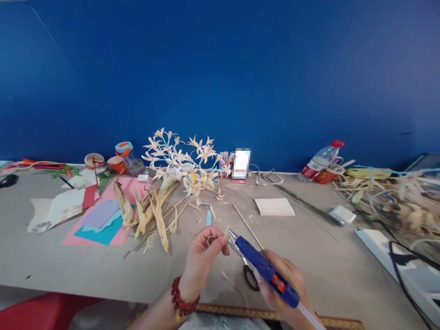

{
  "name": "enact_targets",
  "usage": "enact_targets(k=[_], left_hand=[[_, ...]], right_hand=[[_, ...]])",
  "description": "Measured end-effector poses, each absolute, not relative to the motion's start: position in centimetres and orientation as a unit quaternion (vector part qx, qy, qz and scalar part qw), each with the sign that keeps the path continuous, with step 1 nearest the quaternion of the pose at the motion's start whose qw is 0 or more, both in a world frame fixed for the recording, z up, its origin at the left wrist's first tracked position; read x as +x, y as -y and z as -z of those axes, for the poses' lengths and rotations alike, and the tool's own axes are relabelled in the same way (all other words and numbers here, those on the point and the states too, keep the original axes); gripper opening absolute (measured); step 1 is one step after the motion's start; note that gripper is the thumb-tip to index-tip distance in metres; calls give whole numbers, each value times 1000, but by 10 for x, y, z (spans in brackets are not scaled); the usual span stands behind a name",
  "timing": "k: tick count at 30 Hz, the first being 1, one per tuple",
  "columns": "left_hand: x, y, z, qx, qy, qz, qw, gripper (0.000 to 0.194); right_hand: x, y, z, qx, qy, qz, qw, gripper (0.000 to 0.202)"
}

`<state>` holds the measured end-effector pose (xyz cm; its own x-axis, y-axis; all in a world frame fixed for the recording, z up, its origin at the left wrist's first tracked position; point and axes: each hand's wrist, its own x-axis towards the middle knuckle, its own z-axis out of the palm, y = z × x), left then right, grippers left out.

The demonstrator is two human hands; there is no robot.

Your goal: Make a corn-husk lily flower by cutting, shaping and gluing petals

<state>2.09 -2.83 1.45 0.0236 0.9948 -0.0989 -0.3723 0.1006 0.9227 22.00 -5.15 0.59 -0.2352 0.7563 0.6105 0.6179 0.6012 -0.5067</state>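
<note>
Btm of the frame first: L hand (203,252) comes in just left of ctr, red bead bracelet (176,289) on the wrist. Its grip is pinched, thumb + fingertips closed on a small pale piece (227,231), prob. husk but too tiny to say for sure. R hand (287,277), btm ctr-right, has its grip wrapped round a blue glue gun (263,262), pointing up-left. Nozzle's right at the pale piece, can't tell if they're actually touching. Scissors (245,262) w/ black handles are on the desk (326,256) btwn the hands, partly under the gun.

Bit further up, approx. mid-frame: a thin pale stick (248,226), and a blank white card (274,207) right of it. Dried husks (159,217) sit left of ctr, next to colored paper (101,214) in pink, teal, purple etc. Big messy pile of husk bits (381,190) over at far R.

Back of the desk: bunch of cream flowers (192,180) w/ pale blue stems, lit phone (241,164) upright just R of them, red-capped bottle (318,162) leaning further R. Blue wall (220,68) behind it all.
</note>
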Motion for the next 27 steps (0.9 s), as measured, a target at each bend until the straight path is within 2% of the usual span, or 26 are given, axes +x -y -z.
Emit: enact_targets(k=[6,27], left_hand=[[20,28,-16,367,-409,-563,618,17],[21,27,-20,324,-364,-565,666,17]], right_hand=[[218,51,-9,-426,791,-107,426,11],[217,51,-12,-432,801,-81,407,4]])
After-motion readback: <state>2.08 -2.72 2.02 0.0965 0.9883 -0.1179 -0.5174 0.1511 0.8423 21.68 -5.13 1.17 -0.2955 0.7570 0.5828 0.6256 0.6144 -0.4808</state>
